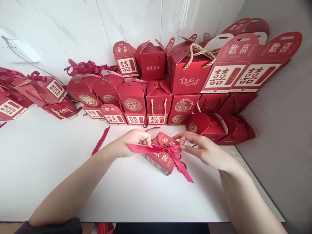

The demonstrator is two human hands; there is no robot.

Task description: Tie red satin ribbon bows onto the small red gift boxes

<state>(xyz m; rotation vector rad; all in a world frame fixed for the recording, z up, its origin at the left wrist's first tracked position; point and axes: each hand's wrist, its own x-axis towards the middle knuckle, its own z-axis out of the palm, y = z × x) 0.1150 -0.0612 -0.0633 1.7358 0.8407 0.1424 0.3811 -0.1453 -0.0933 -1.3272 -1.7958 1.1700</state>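
Observation:
A small red gift box [159, 164] with white and gold lettering stands on the white table in front of me, turned at an angle. Across its top runs a crimson satin ribbon [179, 162], knotted at the middle, with one tail hanging over the right side. My left hand [136, 142] is closed on the ribbon left of the knot, its fingers curled and partly hidden. On the other side my right hand [198, 148] pinches the ribbon between thumb and finger, close to the box's top corner.
Stacked red gift boxes [159, 104] line the back wall. At the left are boxes with ribbon bows [39, 78], and a bunch of ribbon [90, 68] lies on the stack. A loose ribbon strip [101, 141] rests on the table [117, 191]. A grey wall [280, 136] bounds the right.

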